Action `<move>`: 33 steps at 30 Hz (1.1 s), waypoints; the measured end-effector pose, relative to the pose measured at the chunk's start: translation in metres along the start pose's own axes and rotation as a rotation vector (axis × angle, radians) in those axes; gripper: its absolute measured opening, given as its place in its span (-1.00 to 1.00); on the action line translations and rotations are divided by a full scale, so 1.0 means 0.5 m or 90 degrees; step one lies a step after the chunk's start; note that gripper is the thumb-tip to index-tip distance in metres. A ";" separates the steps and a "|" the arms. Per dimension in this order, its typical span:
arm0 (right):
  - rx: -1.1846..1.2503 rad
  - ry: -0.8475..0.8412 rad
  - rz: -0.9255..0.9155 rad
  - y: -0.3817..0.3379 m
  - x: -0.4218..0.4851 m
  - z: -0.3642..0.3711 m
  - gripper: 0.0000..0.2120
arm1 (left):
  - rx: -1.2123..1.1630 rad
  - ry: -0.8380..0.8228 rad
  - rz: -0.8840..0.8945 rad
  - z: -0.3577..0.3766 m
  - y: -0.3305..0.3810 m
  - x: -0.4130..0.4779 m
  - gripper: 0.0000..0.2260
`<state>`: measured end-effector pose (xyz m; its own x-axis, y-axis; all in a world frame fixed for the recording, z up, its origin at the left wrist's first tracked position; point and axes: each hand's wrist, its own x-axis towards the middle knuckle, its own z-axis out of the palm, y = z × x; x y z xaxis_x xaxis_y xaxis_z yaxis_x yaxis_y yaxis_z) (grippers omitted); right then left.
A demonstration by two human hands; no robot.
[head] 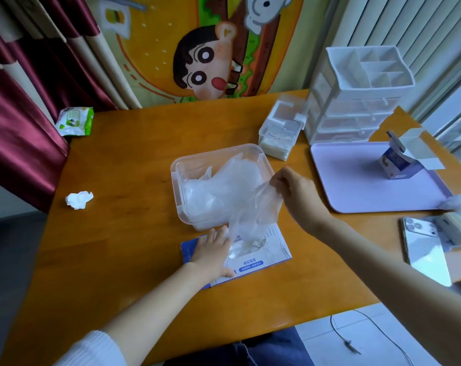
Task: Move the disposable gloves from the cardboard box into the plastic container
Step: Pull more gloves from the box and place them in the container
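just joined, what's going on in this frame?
A person is emptying a box of gloves. The left hand lies flat on the cardboard box, pressing it onto the table. The right hand pinches a clear glove whose lower end sits at the box's opening. The open plastic container just behind the box already holds a pile of gloves.

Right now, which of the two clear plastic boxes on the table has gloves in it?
The wide open container heaped with gloves; the smaller box behind it, beside the white drawer unit, holds stacked packets.
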<state>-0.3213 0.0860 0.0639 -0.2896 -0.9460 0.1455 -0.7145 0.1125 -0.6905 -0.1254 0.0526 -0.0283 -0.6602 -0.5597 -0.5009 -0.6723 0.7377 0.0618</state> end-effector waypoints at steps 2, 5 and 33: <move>0.034 0.067 0.015 -0.011 0.016 -0.014 -0.85 | 0.012 0.002 0.001 -0.002 0.001 -0.002 -0.21; 0.011 0.085 0.010 -0.027 0.039 -0.022 -0.85 | 0.008 -0.025 0.005 -0.009 0.001 -0.011 -0.24; -0.014 -0.321 0.007 -0.028 0.029 0.003 -0.27 | -0.315 0.348 0.032 -0.246 -0.063 -0.011 -0.68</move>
<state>-0.3145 0.0700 0.0745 0.0426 -0.9730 -0.2267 -0.7277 0.1252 -0.6743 -0.1418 -0.0144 0.0788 -0.6804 -0.7328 0.0065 -0.6237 0.5838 0.5197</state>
